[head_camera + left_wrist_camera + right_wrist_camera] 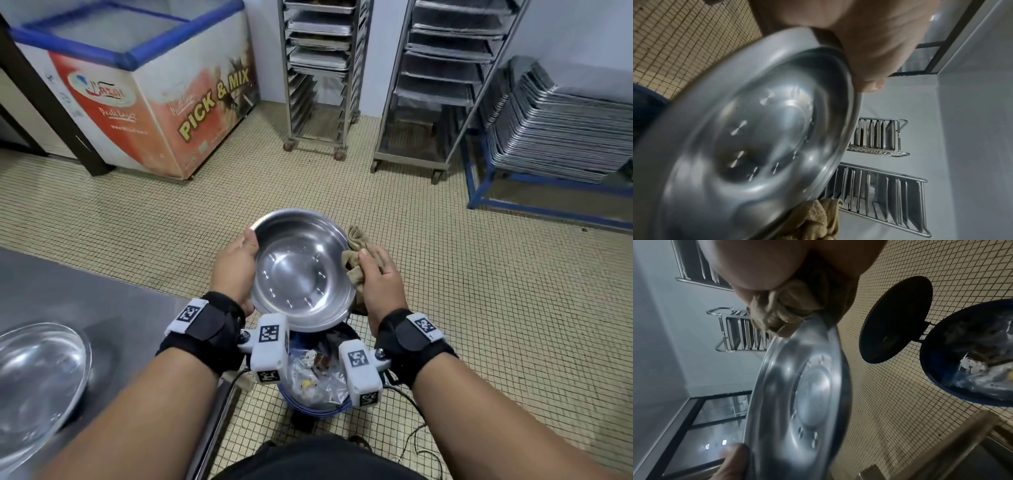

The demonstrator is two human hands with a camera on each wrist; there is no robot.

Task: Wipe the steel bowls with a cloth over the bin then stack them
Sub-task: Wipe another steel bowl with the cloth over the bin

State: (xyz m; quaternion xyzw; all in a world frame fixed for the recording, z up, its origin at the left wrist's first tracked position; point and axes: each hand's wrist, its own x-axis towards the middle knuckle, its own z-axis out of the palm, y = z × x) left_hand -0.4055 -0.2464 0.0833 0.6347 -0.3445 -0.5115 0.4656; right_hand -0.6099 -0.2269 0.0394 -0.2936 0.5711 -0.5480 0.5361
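Bowl (301,270) above bin (313,404): thin steel, likely light and slick, so left hand (236,270) clamps rim, right hand (380,281) fingers pinch soft cloth (356,253) at opposite rim

**Layout around the bin**

The steel bowl (301,270) hangs directly above the bin (317,404). The left hand (236,270) is on the bowl's left edge; the right hand (380,281), with the cloth (358,246), is on its right edge. Left of the bin stands a counter (113,308) bearing another bowl (37,383). Far beyond the bin stand a freezer (154,85) and tray racks (322,68).
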